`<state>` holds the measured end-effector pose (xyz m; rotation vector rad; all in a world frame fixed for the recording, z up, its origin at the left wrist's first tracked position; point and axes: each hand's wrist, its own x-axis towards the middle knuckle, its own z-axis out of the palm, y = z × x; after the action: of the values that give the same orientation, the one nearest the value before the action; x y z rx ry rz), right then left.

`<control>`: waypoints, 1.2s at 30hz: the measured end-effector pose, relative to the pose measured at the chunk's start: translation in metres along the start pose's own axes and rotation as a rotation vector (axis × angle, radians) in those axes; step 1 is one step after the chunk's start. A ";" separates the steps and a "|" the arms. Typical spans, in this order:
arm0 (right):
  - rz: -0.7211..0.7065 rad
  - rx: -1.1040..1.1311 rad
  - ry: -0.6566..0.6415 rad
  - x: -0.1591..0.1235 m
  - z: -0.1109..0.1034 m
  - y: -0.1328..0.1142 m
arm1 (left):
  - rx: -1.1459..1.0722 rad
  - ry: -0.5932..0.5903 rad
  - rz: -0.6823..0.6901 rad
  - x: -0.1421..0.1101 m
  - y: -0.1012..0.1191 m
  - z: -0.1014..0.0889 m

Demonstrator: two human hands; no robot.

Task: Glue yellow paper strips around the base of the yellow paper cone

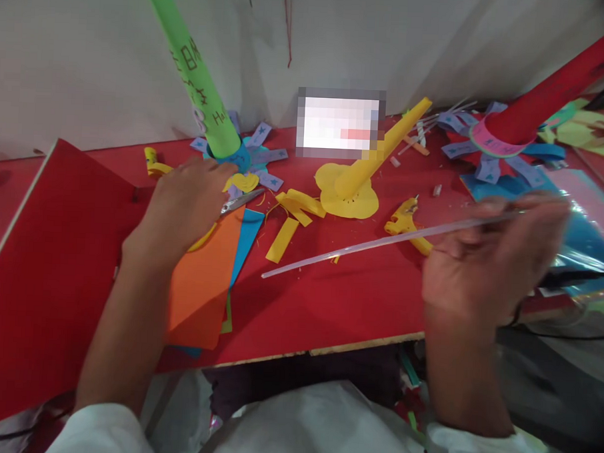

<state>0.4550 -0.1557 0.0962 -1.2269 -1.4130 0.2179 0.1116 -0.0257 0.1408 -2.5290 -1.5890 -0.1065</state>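
Observation:
My right hand (490, 261) is closed around a long translucent glue stick (351, 249), which slants down to the left above the table. My left hand (188, 195) is over the scissors (240, 202) and a curled yellow paper piece (244, 182); its fingertips are mostly hidden, so I cannot tell whether it grips anything. Orange paper (204, 282) lies under the scissors, on top of blue paper (248, 241). A yellow glue gun (405, 221) rests beyond the glue stick. Left of it stands a yellow paper cone (380, 156) on a petal-shaped base.
Yellow paper strips (284, 239) lie mid-table. A green paper tube (193, 68) stands behind my left hand, and a red tube (548, 97) leans at right. A red board (44, 275) rises at left. Shiny blue sheets (587, 232) lie at right. The table's front edge (367, 343) is near me.

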 end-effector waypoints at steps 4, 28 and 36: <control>0.360 0.444 0.145 -0.008 0.036 0.000 | -0.237 0.116 0.065 0.001 0.020 -0.007; 0.328 -1.006 -0.351 -0.052 -0.026 0.091 | -1.189 -0.311 0.162 -0.019 0.127 0.065; 0.416 -0.502 -0.086 -0.076 -0.012 0.061 | -1.364 -0.423 0.249 -0.035 0.142 0.085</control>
<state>0.4778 -0.1929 0.0081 -1.9473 -1.3121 0.2070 0.2226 -0.1031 0.0392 -3.9435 -1.5504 -0.9800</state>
